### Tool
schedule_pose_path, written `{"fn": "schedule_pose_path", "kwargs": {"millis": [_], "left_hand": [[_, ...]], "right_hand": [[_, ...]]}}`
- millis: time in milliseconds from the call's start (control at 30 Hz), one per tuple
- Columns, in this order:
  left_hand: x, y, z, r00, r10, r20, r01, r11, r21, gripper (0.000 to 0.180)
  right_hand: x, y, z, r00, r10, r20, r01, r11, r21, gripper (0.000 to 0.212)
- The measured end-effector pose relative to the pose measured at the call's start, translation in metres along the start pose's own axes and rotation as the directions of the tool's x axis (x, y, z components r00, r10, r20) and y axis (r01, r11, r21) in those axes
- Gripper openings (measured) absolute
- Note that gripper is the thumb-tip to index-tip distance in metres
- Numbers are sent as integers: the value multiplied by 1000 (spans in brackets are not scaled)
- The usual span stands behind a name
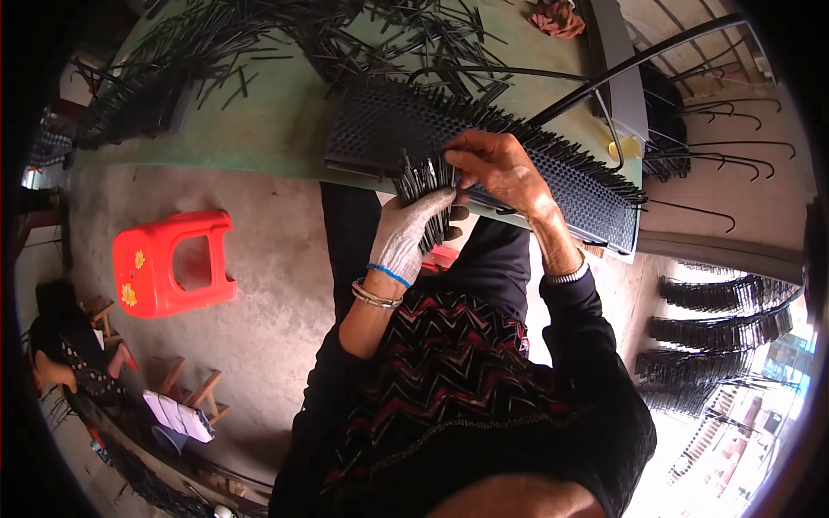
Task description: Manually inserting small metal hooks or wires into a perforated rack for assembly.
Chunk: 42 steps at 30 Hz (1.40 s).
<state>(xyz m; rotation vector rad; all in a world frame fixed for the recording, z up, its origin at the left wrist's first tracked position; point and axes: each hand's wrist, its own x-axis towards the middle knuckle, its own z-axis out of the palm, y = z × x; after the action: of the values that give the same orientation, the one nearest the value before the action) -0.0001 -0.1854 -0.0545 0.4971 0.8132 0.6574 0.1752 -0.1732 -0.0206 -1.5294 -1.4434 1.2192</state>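
My left hand, in a white glove with a blue cuff edge, is closed round a bundle of thin black sticks. Bare and pinched, my right hand is at the upper right side of the bundle; what sits between its fingertips is too small to make out. Just beyond both hands lies a long black rack full of small holes, at the table's near edge. A row of black sticks stands up along the rack, reaching to its right end.
A heap of loose black sticks covers the far part of the green table. Bent black metal rods rise at the right. On the floor to the left stands a red plastic stool. Another person is at the far left.
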Motion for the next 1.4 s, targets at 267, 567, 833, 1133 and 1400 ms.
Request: {"fn": "schedule_pose_path", "kwargs": {"millis": [267, 567, 833, 1133, 1400], "left_hand": [[3, 1, -1, 999, -24, -34, 22, 999, -40, 23], [20, -15, -16, 993, -115, -11, 105, 941, -323, 19], [22, -19, -12, 988, -149, -31, 131, 935, -329, 20], [13, -9, -1, 990, -129, -51, 96, 901, -423, 16], [21, -15, -14, 995, -102, 10, 99, 928, -358, 16]], "right_hand": [[7, 1, -6, 999, 40, 9, -41, 998, 52, 15], [30, -18, -6, 857, -221, -466, 180, 975, -131, 13], [64, 5, 11, 711, -447, -543, 329, 894, -305, 12], [66, 10, 6, 677, -562, -475, 273, 791, -548, 9], [64, -6, -3, 768, -530, -360, 282, 784, -552, 10]]}}
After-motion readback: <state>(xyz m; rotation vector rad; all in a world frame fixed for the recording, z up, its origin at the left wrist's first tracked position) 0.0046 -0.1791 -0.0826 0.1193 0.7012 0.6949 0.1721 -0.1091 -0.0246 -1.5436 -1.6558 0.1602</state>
